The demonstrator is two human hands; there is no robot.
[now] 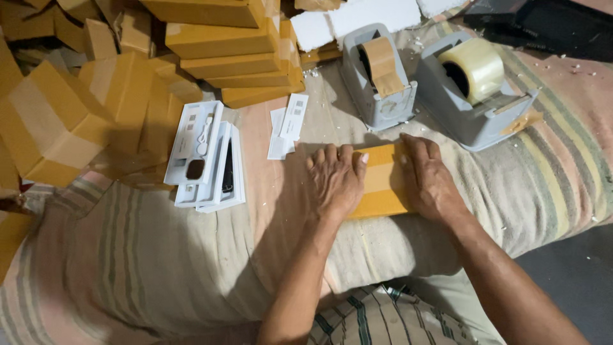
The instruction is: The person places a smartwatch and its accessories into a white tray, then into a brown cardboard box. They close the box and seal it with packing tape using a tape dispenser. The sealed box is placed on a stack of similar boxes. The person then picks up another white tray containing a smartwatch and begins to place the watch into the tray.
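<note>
Pressing flat on a small yellow box [378, 182], the left hand [335, 182] and right hand [429, 182] lie palm-down on its two ends, fingers stretched out and close together, gripping nothing, only bearing down. The box lies on a striped cloth [159, 255] in front of the person, with a paler band of tape showing across its middle between the hands. Just beyond it stand two grey tape dispensers, one with brown tape [378, 76] and one with clear tape [476, 86]. To the left lie white trays [205, 156] holding small parts, and two white slips [287, 124]; a heap of finished boxes [96, 96] fills the far left corner. The cloth looks soft and rumpled, so uneven pressure could probably tip or skew the box and let the tape crease or lift at an edge. White crumbs scattered on the cloth near the dispensers might also stick under fresh tape, and a sliding palm could drag the band askew.
</note>
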